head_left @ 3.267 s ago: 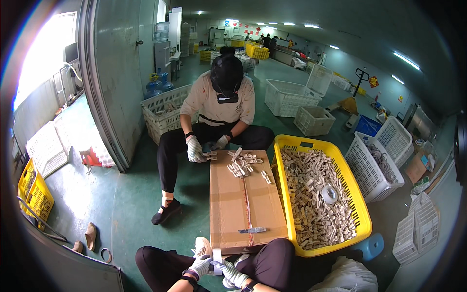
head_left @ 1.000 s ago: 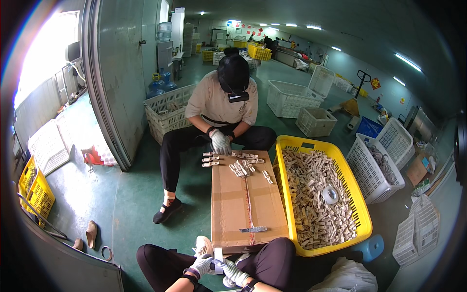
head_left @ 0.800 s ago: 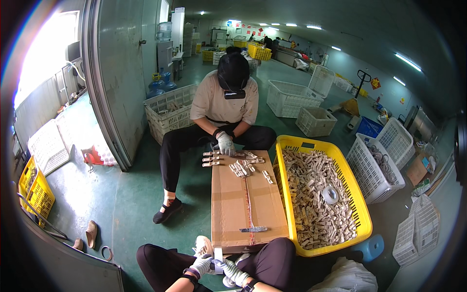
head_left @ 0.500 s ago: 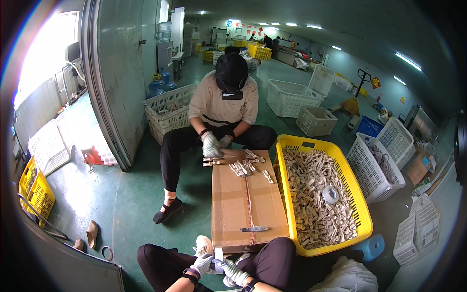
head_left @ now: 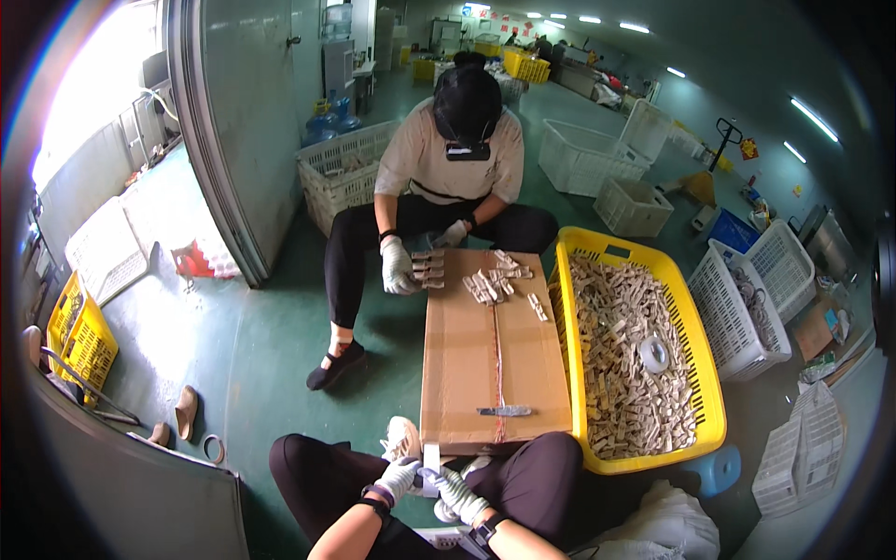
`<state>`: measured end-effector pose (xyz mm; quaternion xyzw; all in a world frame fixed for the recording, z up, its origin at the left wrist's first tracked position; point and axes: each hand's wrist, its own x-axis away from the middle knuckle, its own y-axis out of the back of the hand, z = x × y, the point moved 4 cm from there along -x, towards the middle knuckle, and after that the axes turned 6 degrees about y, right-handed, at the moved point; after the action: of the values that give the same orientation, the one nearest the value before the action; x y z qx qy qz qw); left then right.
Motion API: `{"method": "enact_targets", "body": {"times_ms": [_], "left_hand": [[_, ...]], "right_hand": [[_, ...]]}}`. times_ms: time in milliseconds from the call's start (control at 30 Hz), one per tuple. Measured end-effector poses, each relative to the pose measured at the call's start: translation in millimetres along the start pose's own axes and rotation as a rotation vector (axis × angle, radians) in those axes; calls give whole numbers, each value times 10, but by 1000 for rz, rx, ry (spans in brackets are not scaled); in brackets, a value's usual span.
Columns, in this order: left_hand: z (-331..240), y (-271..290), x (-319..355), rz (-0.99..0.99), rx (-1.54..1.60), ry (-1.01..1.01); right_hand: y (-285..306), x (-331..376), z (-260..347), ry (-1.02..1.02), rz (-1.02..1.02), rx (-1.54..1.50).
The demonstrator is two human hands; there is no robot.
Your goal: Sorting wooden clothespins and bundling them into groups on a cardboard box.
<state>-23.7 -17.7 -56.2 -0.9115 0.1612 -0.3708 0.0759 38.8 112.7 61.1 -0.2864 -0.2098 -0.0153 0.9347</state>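
Here, we see the person's left hand (head_left: 399, 477), in a pale striped glove, at the bottom middle of the frame. Its fingers are curled in and look to pinch a flat white strip (head_left: 431, 457). The right hand (head_left: 459, 493), in a glove like it, is bent close beside the strip's low end. We cannot tell if it grips too. We think the step in hand is small, careful work at that strip, and the next move calls for a firm pinch and steady hands. Both arms come up from the bottom edge and lean in toward each other, between the knees.

Just above sits a big brown cardboard box (head_left: 457, 373), with a flat grey metal tool (head_left: 504, 411) on it. Loose beige clips (head_left: 490, 287) lie near its top end. At the right, a yellow plastic crate (head_left: 717, 420) is full of more clips. Above the box, a co-worker's gloved hand (head_left: 398, 267) is beside a row of clips (head_left: 428, 269).
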Motion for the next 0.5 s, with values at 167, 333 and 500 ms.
{"method": "enact_targets", "body": {"times_ms": [167,333,500], "left_hand": [[63,237,-21,-97,-152,-100],[-169,35,135,-147,63,-132],[-267,36,261,-98,-72,-101]], "right_hand": [[-187,15,31,-57,17,-18],[-87,24,37,33,2,108],[-288,101,189,-37,38,88]]}}
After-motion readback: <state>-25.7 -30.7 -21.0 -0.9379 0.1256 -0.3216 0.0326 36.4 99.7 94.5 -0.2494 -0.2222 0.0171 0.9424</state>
